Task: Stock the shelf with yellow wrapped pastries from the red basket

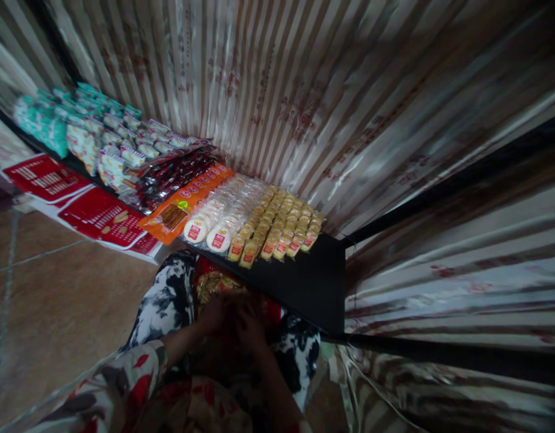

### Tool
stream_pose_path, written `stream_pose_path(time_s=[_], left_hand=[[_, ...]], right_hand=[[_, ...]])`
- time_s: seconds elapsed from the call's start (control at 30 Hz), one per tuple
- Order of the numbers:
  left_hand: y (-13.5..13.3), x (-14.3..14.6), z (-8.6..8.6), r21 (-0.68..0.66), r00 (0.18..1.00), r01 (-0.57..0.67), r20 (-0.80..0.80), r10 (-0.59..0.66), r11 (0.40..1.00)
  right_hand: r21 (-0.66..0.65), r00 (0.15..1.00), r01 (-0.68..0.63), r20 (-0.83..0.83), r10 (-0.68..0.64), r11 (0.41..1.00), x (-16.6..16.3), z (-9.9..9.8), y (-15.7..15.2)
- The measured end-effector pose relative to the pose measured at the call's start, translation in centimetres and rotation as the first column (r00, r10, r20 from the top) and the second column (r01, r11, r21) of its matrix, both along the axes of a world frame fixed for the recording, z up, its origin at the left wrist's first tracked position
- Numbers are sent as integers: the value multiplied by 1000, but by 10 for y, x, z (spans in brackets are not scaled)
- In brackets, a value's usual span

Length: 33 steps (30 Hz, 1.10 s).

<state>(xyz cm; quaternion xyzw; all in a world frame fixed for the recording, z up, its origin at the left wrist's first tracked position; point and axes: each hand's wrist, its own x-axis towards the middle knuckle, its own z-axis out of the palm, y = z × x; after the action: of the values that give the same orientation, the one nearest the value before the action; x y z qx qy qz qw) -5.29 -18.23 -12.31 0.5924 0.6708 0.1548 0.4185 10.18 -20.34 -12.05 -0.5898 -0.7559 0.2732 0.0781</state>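
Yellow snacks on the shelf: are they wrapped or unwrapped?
Wrapped: shiny, see-through edges show around the yellow snacks.

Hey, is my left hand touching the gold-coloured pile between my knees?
Cannot tell. In the head view, the only one, your left hand overlaps the near edge of the gold-coloured pile, but shadow and blur hide the fingertips.

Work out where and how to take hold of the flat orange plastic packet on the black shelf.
Probably pinch the orange packet by its near end, thumb above, fingers below, from the front with the left hand. That end seems to overhang the black shelf, so its underside should be reachable; shiny dark-red packets and clear-wrapped white discs crowd its long sides.
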Motion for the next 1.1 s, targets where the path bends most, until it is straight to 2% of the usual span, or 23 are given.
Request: stream_pose_path(time_s=[0.1,0.23,0.33,0.47,0.63,0.73,0.8,0.9,1.0,1.1], left_hand=[[-1,-8,18,20,999,-29,-21,30,999],[1,-18,36,89,997,-30,80,23,996],[6,-23,49,108,987,-3,163,-14,994],[13,-25,69,139,946,70,304,-109,988],[17,-17,103,98,888,67,449,-104,993],[19,-6,119,104,926,49,369,-84,993],[21,4,128,121,954,65,283,-97,991],[25,19,142,207,952,171,216,-216,963],[34,37,153,305,915,296,179,-360,905],[45,56,157,341,914,325,126,-386,882]], right_hand=[[63,998,42,-49,-39,997,0,5,-3],[157,974,170,-175,-142,973,2,17,-4],[175,932,242,-316,-178,954,1,31,-2],[62,880,262,-425,-213,963,2,55,1],[-73,828,276,-489,-276,958,9,81,0],[-79,800,304,-520,-299,949,18,91,-1],[-22,809,304,-522,-271,952,26,97,0],[82,838,313,-493,-234,946,41,105,5],[112,841,333,-484,-241,936,55,113,11],[100,819,364,-508,-267,926,66,114,19]])
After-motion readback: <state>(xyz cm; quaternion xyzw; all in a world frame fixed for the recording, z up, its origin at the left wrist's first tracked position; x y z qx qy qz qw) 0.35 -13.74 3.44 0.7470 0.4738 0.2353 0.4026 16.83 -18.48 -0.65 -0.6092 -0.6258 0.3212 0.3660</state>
